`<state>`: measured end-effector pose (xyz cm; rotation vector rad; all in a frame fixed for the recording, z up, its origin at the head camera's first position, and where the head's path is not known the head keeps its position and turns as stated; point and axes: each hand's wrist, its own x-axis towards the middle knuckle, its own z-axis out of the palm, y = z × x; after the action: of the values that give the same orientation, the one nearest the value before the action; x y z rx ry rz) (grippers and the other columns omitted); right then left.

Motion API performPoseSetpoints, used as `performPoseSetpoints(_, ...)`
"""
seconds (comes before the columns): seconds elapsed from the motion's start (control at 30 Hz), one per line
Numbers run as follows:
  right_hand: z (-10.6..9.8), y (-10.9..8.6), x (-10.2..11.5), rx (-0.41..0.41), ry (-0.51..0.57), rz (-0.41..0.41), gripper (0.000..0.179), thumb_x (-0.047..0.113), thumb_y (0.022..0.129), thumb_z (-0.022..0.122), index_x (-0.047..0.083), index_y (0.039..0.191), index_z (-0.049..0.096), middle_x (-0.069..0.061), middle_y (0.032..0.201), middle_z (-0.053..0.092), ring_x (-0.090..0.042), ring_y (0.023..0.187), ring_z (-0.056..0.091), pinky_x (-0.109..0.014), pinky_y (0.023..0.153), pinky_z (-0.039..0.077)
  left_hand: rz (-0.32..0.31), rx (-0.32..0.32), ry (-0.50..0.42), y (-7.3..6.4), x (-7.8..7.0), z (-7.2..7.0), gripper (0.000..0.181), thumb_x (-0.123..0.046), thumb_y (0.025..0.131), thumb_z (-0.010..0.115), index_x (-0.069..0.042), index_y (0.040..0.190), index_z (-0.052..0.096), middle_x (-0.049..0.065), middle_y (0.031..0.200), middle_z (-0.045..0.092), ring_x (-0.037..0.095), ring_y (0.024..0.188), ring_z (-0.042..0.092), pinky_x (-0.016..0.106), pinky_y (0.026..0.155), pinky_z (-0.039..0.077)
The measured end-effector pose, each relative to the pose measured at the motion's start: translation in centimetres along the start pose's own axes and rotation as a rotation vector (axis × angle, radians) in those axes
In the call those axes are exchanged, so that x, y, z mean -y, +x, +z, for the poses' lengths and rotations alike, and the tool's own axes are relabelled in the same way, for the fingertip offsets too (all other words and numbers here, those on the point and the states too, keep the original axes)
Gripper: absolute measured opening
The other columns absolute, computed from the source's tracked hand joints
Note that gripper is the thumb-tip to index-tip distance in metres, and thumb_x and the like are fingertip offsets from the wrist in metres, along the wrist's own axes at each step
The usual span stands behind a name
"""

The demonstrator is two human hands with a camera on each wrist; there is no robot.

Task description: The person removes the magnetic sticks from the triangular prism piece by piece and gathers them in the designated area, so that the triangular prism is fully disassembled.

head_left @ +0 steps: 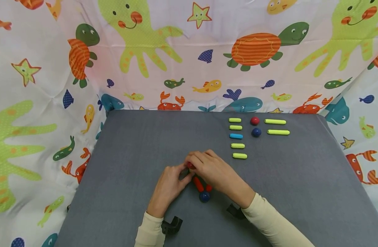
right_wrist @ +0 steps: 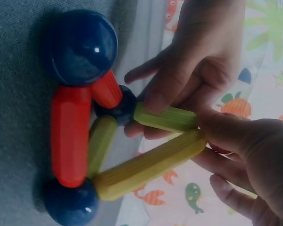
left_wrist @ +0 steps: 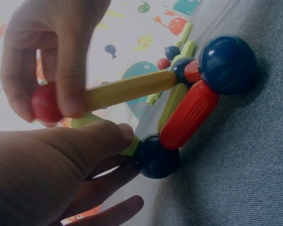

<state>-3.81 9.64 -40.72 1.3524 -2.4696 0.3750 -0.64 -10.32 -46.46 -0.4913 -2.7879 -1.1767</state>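
Several rods and balls form a joined structure on the grey table, with a blue ball (head_left: 204, 196) nearest the person and red rods (left_wrist: 191, 113) running from it to two other blue balls (left_wrist: 156, 156). A green rod (right_wrist: 102, 141) spans those two. A yellow rod (right_wrist: 151, 165) and a light green rod (right_wrist: 165, 117) slant up toward a red ball (left_wrist: 45, 102). My left hand (head_left: 168, 187) pinches the light green rod between thumb and fingers. My right hand (head_left: 215, 173) grips the red ball at the top, partly hiding it and the rod ends.
Behind the right hand lie a column of short green rods (head_left: 238, 156) with one blue rod (head_left: 236, 136) among them, a loose red ball (head_left: 255, 120), a loose blue ball (head_left: 256, 132) and two longer green rods (head_left: 278, 132). A patterned curtain (head_left: 182, 51) borders the grey table (head_left: 130, 144).
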Motion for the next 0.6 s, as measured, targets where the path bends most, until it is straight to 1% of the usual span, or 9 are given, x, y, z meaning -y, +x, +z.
performPoseSetpoints(0.07, -0.1, -0.1, 0.1, -0.005, -0.015, 0.006, 0.041, 0.020, 0.093, 0.085, 0.010, 0.127, 0.064, -0.005, 0.123, 0.069, -0.019, 0.112, 0.067, -0.040, 0.098, 0.053, -0.005, -0.001, 0.005, -0.1, -0.1, 0.0, 0.010, -0.019, 0.095, 0.082, -0.018, 0.103, 0.076, -0.003, 0.067, 0.064, -0.001, 0.052, 0.042, 0.021, 0.049, 0.034)
performPoseSetpoints(0.13, -0.2, -0.1, 0.1, -0.008, -0.023, 0.012, 0.042, 0.021, 0.093, 0.085, 0.010, 0.128, 0.064, -0.005, 0.123, 0.069, -0.019, 0.111, 0.067, -0.041, 0.100, 0.052, -0.006, 0.001, 0.007, -0.1, -0.1, 0.0, 0.010, -0.018, 0.095, 0.082, -0.018, 0.103, 0.076, -0.004, 0.063, 0.059, 0.000, 0.049, 0.040, 0.022, 0.046, 0.030)
performPoseSetpoints(0.23, -0.4, -0.1, 0.0, -0.007, -0.025, 0.023, 0.043, 0.022, 0.093, 0.085, 0.010, 0.129, 0.064, -0.005, 0.125, 0.069, -0.019, 0.114, 0.067, -0.041, 0.101, 0.051, -0.003, -0.002, 0.006, 0.0, -0.2, 0.0, 0.012, -0.016, 0.094, 0.082, -0.017, 0.105, 0.077, -0.004, 0.066, 0.063, 0.000, 0.049, 0.041, 0.022, 0.046, 0.032)
performPoseSetpoints(0.33, -0.7, -0.3, -0.2, -0.016, -0.022, 0.037, 0.044, 0.022, 0.092, 0.086, 0.011, 0.129, 0.064, -0.005, 0.127, 0.068, -0.020, 0.117, 0.066, -0.040, 0.103, 0.051, 0.000, 0.002, 0.004, 0.0, -0.2, 0.0, 0.012, -0.015, 0.095, 0.081, -0.017, 0.105, 0.077, -0.003, 0.071, 0.068, 0.000, 0.049, 0.043, 0.023, 0.047, 0.036)
performPoseSetpoints(0.4, -0.9, -0.6, -0.4, -0.027, -0.010, 0.049, 0.045, 0.021, 0.091, 0.087, 0.011, 0.128, 0.064, -0.005, 0.127, 0.068, -0.020, 0.117, 0.066, -0.040, 0.103, 0.052, -0.004, 0.008, -0.001, 0.0, -0.2, 0.1, 0.012, -0.017, 0.096, 0.081, -0.018, 0.107, 0.077, -0.003, 0.077, 0.072, 0.000, 0.050, 0.046, 0.023, 0.049, 0.040)
performPoseSetpoints(0.5, -1.3, -1.1, -1.0, -0.048, 0.020, 0.075, 0.047, 0.020, 0.088, 0.089, 0.011, 0.127, 0.065, -0.005, 0.126, 0.069, -0.021, 0.114, 0.067, -0.041, 0.101, 0.053, -0.009, 0.008, 0.001, 0.0, -0.2, 0.1, 0.015, -0.019, 0.096, 0.081, -0.018, 0.111, 0.079, -0.002, 0.090, 0.078, 0.000, 0.058, 0.056, 0.025, 0.057, 0.050)
performPoseSetpoints(0.6, -1.7, -1.9, -2.0, -0.067, 0.056, 0.117, 0.048, 0.018, 0.087, 0.090, 0.010, 0.126, 0.065, -0.005, 0.123, 0.070, -0.022, 0.110, 0.068, -0.042, 0.097, 0.055, -0.016, 0.006, 0.006, 0.0, -0.3, 0.1, 0.022, -0.020, 0.096, 0.082, -0.018, 0.117, 0.079, 0.001, 0.104, 0.080, 0.004, 0.070, 0.067, 0.029, 0.067, 0.057)
